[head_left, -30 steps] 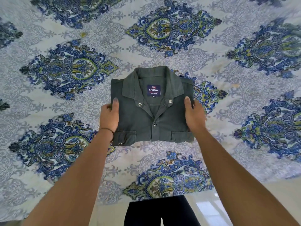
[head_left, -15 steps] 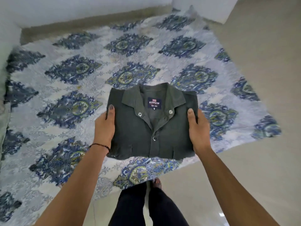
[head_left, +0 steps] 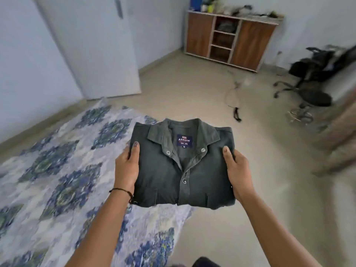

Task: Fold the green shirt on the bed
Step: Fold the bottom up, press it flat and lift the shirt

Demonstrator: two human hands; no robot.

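Observation:
The green shirt [head_left: 163, 176] is folded into a neat rectangle, collar and blue label facing up. It is lifted in the air, over the corner of the bed [head_left: 57, 170] and the floor. My left hand [head_left: 126, 170] grips its left edge, thumb on top. On the opposite edge my right hand [head_left: 238, 172] holds it the same way. The bed, covered in a white sheet with blue patterns, lies low at the left.
A beige floor [head_left: 212, 97] stretches ahead. A wooden cabinet [head_left: 231, 37] stands at the far wall, a black office chair [head_left: 312, 81] at the right, a cable [head_left: 234, 101] on the floor, and a white door [head_left: 100, 47] at the left.
Both hands have lifted the folded shirt off the bed and carried it rightward; the view has swung up and right, from the bed to the room.

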